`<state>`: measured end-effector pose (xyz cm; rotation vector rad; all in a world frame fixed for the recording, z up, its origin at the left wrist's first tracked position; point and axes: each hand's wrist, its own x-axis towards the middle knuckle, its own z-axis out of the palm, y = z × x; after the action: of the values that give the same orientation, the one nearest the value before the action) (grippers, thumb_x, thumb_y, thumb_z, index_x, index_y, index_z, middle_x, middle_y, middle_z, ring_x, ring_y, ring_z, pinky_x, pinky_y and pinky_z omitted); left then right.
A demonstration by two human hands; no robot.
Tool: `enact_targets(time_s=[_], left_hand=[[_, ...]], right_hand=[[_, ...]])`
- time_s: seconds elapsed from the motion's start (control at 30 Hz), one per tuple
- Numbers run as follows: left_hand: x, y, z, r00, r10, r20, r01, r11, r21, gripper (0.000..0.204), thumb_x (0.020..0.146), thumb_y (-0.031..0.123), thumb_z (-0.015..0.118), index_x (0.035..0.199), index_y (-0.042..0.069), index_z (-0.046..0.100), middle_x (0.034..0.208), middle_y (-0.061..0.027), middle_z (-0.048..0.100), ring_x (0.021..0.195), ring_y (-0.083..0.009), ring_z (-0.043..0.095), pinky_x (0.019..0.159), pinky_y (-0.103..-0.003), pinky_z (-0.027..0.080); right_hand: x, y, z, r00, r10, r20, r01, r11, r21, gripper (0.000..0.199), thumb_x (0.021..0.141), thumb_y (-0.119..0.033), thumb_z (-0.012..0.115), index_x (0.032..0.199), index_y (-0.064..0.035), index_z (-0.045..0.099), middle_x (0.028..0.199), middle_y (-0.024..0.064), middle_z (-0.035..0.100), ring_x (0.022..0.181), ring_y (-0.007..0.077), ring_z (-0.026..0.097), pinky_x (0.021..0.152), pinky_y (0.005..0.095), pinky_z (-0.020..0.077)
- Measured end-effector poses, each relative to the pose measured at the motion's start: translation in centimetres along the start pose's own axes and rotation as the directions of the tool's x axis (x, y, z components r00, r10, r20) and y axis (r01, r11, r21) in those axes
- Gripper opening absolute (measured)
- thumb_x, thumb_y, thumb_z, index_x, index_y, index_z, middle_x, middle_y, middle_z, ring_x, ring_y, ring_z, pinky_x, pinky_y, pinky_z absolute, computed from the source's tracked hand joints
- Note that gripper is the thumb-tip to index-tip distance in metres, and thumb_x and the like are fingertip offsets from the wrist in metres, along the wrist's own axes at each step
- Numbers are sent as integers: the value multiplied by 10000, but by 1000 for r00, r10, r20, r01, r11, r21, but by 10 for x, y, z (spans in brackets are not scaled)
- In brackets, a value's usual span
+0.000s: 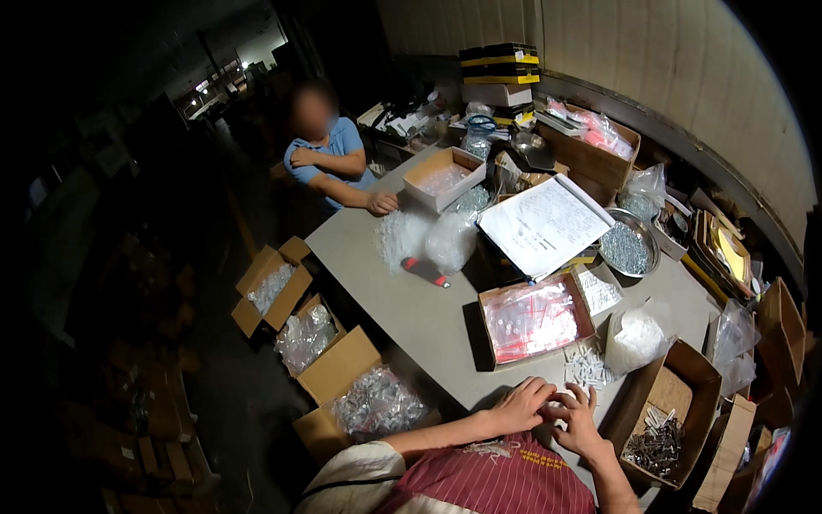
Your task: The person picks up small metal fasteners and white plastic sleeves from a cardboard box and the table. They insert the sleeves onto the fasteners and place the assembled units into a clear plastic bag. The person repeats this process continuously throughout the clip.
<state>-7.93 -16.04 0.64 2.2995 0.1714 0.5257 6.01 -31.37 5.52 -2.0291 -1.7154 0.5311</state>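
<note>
At the table's near edge, my left hand (520, 405) and my right hand (579, 421) meet fingertip to fingertip, both with curled fingers. Whatever they pinch between them is too small and covered to make out. Just beyond the fingers lies a loose heap of small white pieces (587, 367). Past that heap sits a shallow cardboard box of clear plastic bags with red edges (538, 319). A clear bag full of white pieces (635, 339) stands to its right. Beside my right forearm, a deep brown box (676, 390) holds dark and silvery metal parts (655, 444).
A clipboard with a written sheet (546, 224) and a metal bowl of small silvery parts (629, 247) lie farther back. A red cutter (425, 271) rests mid-table near a pile of clear pieces (402, 238). Another person (330, 163) sits at the far-left edge. Open cartons (351, 364) line the left side.
</note>
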Motion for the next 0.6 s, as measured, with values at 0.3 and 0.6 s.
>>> enact_targets(time_s=[0.3, 0.6], left_hand=[[11, -20, 4, 985, 171, -21, -171, 985, 13, 434, 638, -68, 672, 1051, 21, 570, 1061, -133, 590, 1052, -367, 557, 975, -453, 422], [6, -33, 23, 997, 20, -68, -21, 1000, -16, 269, 769, 30, 712, 986, 58, 555, 939, -122, 622, 943, -341, 614, 891, -448, 450]], right_hand=[[-4, 5, 18, 1000, 17, -4, -16, 990, 143, 584, 651, -160, 737, 1228, -247, 746, 1464, 74, 576, 1506, 439, 259, 1200, 674, -51], [9, 14, 21, 972, 97, -214, -26, 950, 311, 372, 662, -120, 684, 1023, -138, 770, 1215, 49, 690, 1178, 339, 579, 1110, 547, 312]])
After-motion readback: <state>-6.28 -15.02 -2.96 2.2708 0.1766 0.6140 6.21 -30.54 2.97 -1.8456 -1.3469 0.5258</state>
